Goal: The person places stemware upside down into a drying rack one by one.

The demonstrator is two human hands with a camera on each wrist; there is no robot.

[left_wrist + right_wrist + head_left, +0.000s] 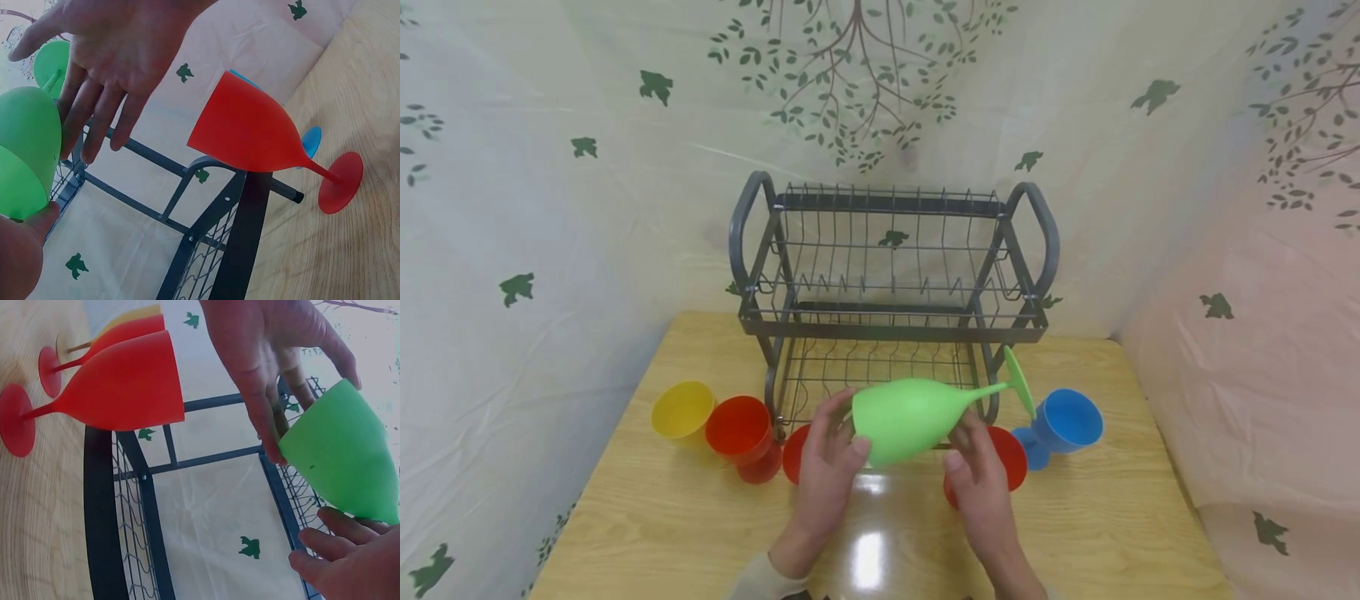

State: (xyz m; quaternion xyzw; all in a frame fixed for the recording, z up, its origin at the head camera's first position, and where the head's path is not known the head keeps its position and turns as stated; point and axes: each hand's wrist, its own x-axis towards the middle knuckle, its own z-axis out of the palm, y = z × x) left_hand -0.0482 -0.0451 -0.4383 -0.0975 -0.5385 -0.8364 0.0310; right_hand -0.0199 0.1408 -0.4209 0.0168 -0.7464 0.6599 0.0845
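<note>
A green plastic goblet point(913, 417) is held in the air on its side, its mouth to the left and its foot to the right. My left hand point(831, 467) grips it at the rim end, thumb in front and fingers behind. Beside the stem end is my right hand point(985, 492); in the left wrist view its fingers point(103, 115) are spread and fairly straight, close against the bowl. A red goblet point(1009, 458) stands partly hidden behind the right hand, and another red goblet point(793, 457) is mostly covered by the left hand.
A black two-tier dish rack point(895, 332) stands at the back of the wooden table point(917, 550). To the left are a yellow goblet point(683, 412) and a red goblet point(737, 429). On the right stands a blue goblet point(1071, 421). Leaf-patterned cloth point(625, 225) hangs around the table.
</note>
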